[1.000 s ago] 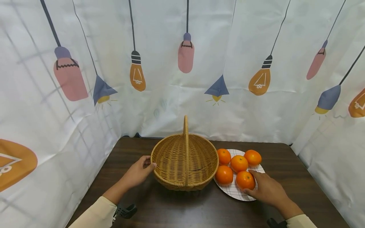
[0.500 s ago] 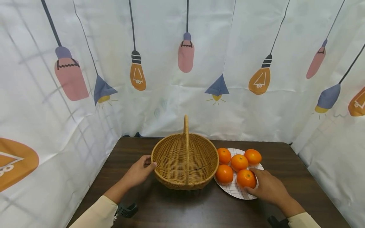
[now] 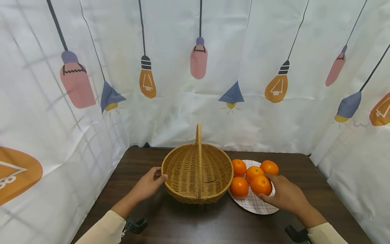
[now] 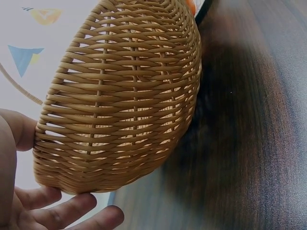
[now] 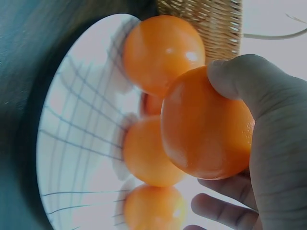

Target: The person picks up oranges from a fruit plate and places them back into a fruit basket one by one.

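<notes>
My left hand (image 3: 148, 184) grips the rim of a woven wicker basket (image 3: 182, 169) at its left side. In the left wrist view, the thumb is at the rim and the other fingers lie along the outside of the weave. The basket has one tall arched handle and holds nothing. My right hand (image 3: 287, 195) holds an orange (image 5: 206, 127) between thumb and fingers, raised over the white plate (image 3: 254, 205) with its thin grid lines. Beneath and behind it on the plate sit several other oranges (image 3: 239, 186). Some of the right fingers are hidden behind the fruit.
The plate stands right beside the basket on a dark wood table (image 3: 219, 223). A white curtain (image 3: 170, 115) printed with hanging lamps and bulbs closes off the back and both sides. A dark band (image 3: 136, 226) sits at the left wrist.
My right hand has lifted the orange off the plate, moving it up and slightly left, baring the plate's front part. The left hand and basket have stayed put.
</notes>
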Motion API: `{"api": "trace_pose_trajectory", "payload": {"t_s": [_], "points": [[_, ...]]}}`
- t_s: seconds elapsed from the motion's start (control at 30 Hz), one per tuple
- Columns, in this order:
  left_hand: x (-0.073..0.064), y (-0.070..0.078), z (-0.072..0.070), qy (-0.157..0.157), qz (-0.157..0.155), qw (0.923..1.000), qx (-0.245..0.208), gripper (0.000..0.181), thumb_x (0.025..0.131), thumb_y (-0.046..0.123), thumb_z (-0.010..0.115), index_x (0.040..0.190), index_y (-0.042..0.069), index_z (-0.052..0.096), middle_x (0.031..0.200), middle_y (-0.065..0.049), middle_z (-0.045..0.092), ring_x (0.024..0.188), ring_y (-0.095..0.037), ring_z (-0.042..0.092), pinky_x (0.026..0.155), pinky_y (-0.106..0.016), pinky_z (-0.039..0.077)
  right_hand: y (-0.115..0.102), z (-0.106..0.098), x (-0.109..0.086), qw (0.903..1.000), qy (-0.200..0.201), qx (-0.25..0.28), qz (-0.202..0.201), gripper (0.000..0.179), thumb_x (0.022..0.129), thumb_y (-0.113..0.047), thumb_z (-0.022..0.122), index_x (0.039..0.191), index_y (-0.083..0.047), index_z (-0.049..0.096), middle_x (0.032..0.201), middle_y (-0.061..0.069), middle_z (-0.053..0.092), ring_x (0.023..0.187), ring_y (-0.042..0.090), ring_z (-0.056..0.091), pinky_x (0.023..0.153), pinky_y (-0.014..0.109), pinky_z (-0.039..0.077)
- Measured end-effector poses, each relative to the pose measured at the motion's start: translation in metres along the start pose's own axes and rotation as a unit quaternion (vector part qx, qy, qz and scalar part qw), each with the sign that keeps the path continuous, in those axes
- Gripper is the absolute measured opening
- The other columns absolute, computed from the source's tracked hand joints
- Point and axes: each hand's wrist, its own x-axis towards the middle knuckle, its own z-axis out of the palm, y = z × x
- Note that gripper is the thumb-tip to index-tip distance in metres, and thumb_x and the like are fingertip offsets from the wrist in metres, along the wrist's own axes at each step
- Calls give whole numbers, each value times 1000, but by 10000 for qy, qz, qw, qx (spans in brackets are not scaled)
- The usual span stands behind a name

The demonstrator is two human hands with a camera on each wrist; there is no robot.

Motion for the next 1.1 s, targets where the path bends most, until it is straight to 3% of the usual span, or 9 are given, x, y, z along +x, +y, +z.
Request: {"api": "trace_pose_trajectory", "payload": {"t_s": [0.3, 0.53, 0.67, 0.97, 1.1], "points": [[-1, 0, 0, 18, -22, 10000, 14, 70, 103, 50, 56, 148, -2, 44, 138, -19, 59, 129, -40, 55, 98, -56, 49, -13, -8, 13, 10000, -65, 7, -20, 93, 77, -71, 77, 139, -4, 59, 117, 14, 67, 92, 26, 64, 63, 46, 55], [-2, 0, 0, 44, -36, 10000, 42, 72, 103, 53, 56, 148, -2, 44, 138, -19, 59, 129, -40, 55, 99, -57, 48, -20, -12, 24, 9996, 94, 72, -257, 90, 78, -73, 74, 136, -6, 59, 121, 12, 66, 89, 23, 65, 61, 42, 54], [-3, 0, 1, 54, -16, 10000, 19, 71, 103, 52, 56, 148, -2, 44, 137, -19, 60, 128, -40, 55, 98, -56, 48, -24, -15, 29, 9993, 134, 91, -337, 87, 80, -66, 78, 139, -5, 59, 129, 11, 65, 93, 24, 66, 64, 43, 56], [-2, 0, 2, 68, -2, 10000, -29, 68, 103, 49, 57, 148, -2, 44, 137, -19, 60, 127, -39, 56, 98, -56, 49, -33, -20, 36, 9993, 152, 172, -299, 87, 79, -66, 78, 142, -10, 57, 129, 11, 64, 91, 23, 65, 61, 42, 53], [-2, 1, 3, 74, 15, 10000, -15, 67, 104, 47, 57, 147, -3, 44, 136, -20, 61, 127, -40, 57, 97, -56, 49, -37, -22, 39, 9989, 194, 237, -357, 87, 80, -67, 77, 143, -11, 57, 128, 11, 64, 99, 27, 63, 62, 41, 53]]}}
